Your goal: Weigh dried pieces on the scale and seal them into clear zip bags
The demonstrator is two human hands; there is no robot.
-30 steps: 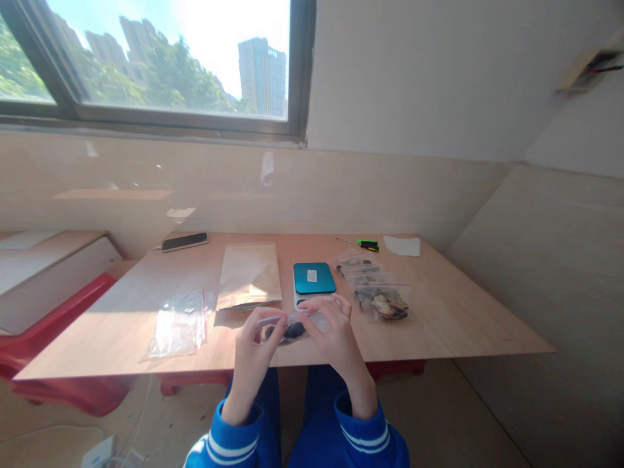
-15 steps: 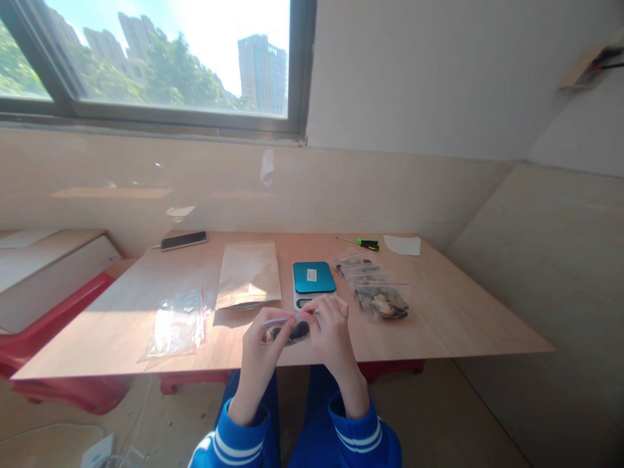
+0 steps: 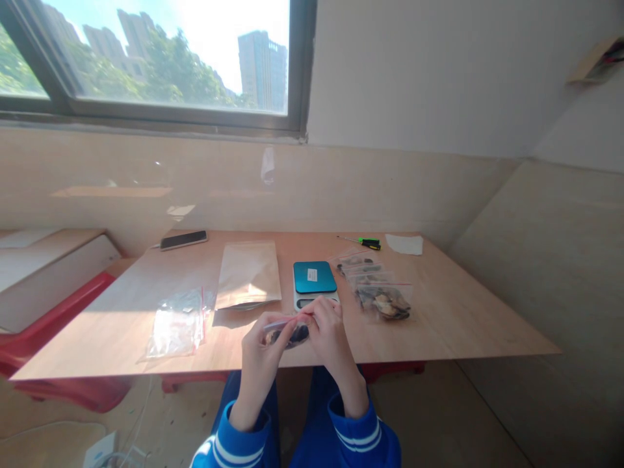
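Observation:
A small clear zip bag [image 3: 298,335] with dark pieces inside hangs between my hands, over the table's front edge. My left hand [image 3: 263,341] pinches its zip strip on the left side. The fingers of my right hand [image 3: 325,328] are closed on the same strip at the right, close to the left fingertips. Just behind my right hand is a scale [image 3: 314,277] with a teal top, its display partly covered by the fingers. Several filled zip bags [image 3: 385,302] overlap to the right of the scale.
A brown paper bag [image 3: 248,274] lies left of the scale, and clear bags [image 3: 175,325] lie farther left. A phone [image 3: 184,240] is at the back left. Screwdrivers [image 3: 369,242] and white paper [image 3: 404,244] lie at the back right. Red stools [image 3: 92,390] stand below.
My right hand has shifted slightly along the strip, and its fingers sit nearer the left fingertips. The bag hangs a touch lower; my left hand has barely moved.

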